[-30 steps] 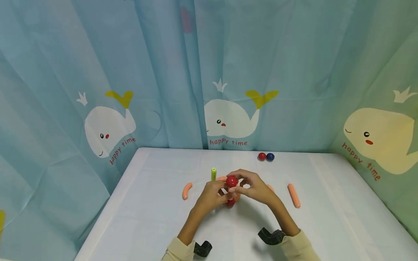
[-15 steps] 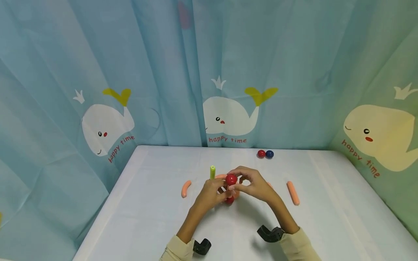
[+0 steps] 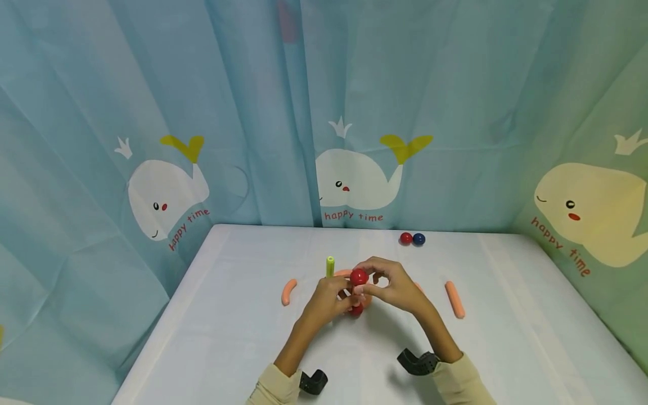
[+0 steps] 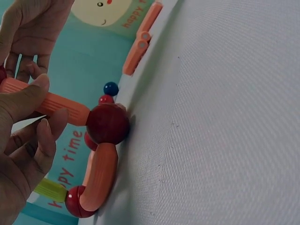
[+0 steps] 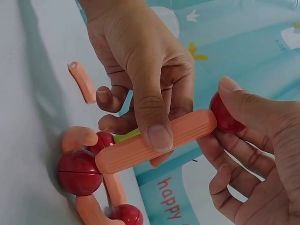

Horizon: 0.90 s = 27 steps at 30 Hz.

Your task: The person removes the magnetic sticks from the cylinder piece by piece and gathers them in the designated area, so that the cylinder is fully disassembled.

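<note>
In the head view I have the right hand [image 3: 395,286] pinching the upper red ball [image 3: 359,277] between thumb and fingers. That ball lies between nine and ten o'clock from the right hand, and near two o'clock from the left hand [image 3: 325,301]. The left hand grips the orange stick [image 5: 187,129], thumb laid across its side.

What I'd steer by is the stick's long axis. On my right wrist view it runs from eight o'clock, where one end meets the lower red ball [image 5: 79,172], up to two o'clock, where the other end meets the upper red ball. I can't tell how firmly either joint is seated. My judgement: any push or pull on the upper ball should follow that line, with the right hand best placed for it. Off at one o'clock from the right hand sits a blue ball [image 3: 419,239].
</note>
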Tool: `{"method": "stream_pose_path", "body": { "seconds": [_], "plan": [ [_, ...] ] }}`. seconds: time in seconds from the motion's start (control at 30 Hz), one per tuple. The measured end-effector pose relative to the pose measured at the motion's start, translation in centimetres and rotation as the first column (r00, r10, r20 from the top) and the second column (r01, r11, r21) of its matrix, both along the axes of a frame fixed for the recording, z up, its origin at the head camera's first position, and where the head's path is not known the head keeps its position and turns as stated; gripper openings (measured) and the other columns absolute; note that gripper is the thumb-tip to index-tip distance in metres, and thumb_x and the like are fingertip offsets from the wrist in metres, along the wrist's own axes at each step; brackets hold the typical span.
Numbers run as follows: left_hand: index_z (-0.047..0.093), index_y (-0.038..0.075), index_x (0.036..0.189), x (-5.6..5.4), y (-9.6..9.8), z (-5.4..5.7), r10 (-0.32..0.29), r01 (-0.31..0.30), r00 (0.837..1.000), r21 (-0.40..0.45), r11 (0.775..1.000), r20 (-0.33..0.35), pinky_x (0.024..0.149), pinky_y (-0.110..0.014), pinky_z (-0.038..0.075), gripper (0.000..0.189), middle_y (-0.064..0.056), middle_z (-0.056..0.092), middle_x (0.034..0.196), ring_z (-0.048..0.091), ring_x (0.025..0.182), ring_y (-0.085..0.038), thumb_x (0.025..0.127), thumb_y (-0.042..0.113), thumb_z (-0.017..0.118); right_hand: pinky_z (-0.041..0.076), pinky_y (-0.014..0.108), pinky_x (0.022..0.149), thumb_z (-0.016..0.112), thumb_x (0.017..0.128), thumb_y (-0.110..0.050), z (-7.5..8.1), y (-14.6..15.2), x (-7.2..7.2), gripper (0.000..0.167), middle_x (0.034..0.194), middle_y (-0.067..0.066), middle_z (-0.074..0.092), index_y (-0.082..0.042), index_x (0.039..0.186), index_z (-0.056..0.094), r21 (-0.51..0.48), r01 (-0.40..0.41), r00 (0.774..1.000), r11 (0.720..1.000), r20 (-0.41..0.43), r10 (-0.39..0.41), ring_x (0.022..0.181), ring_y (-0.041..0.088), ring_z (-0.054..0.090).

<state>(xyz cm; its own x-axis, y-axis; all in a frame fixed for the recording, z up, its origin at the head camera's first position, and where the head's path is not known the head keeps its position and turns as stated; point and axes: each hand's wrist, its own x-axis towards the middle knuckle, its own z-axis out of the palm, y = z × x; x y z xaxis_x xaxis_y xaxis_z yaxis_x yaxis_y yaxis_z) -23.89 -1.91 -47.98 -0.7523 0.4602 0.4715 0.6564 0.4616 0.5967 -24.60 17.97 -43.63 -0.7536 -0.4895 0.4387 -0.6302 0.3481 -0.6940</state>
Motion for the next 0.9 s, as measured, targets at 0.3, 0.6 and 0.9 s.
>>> {"method": "stream_pose_path", "body": {
  "seconds": [0.3,0.6,0.9],
  "plan": [
    [0.073,0.006,0.087,0.2,0.1,-0.3,-0.004,0.004,1.000,0.031,1.000,0.028,0.063,-0.011,0.050,0.015,-0.002,0.075,0.090,0.065,0.070,-0.006,0.086,0.021,0.075,0.055,0.028,0.074,0.071,0.086,-0.001,1.8,-0.3,1.1,0.031,0.106,0.013,0.069,-0.001,0.116,0.064,-0.074,-0.001,0.997,0.997,0.071,0.006,0.088,0.013,0.064],
    [0.072,0.007,0.087,0.2,0.1,-0.3,0.003,-0.004,1.000,0.013,1.000,0.019,0.063,-0.011,0.050,0.014,-0.002,0.075,0.095,0.063,0.070,-0.003,0.087,0.021,0.074,0.055,0.026,0.075,0.072,0.086,-0.006,-0.2,0.1,-0.3,0.038,0.108,0.011,0.070,-0.006,0.123,0.062,-0.092,0.050,0.995,0.994,0.095,-0.041,0.092,0.011,0.063],
    [0.073,0.009,0.089,0.1,-0.1,-0.2,-0.006,0.005,1.000,0.007,1.000,0.025,0.064,-0.010,0.049,0.017,-0.012,0.069,0.120,0.064,0.073,-0.006,0.090,0.026,0.071,0.053,0.018,0.069,0.076,0.085,-0.020,-2.4,1.6,-4.4,0.043,0.114,0.017,0.065,-0.005,0.122,0.062,-0.078,0.424,0.891,0.902,0.217,-0.400,0.093,0.026,0.066]
  ]
}}
